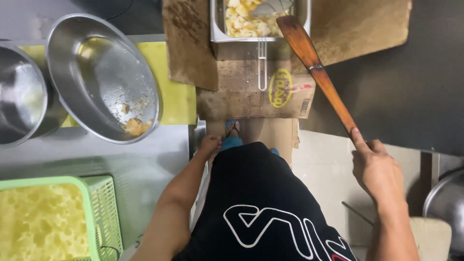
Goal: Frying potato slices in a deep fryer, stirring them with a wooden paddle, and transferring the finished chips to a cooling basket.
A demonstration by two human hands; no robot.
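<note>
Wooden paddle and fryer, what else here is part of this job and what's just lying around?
In use:
right hand gripping the wooden paddle
fryer basket of yellow pieces, under the paddle's blade

Lying about:
tilted steel bowl
green crate
cardboard on the floor
left hand, empty, at the counter edge

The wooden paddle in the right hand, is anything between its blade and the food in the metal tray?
Nothing visible stands between them. The right hand grips the wooden paddle by its handle end, and the blade already reaches over the rim of the metal tray above the pale food pieces.
</note>
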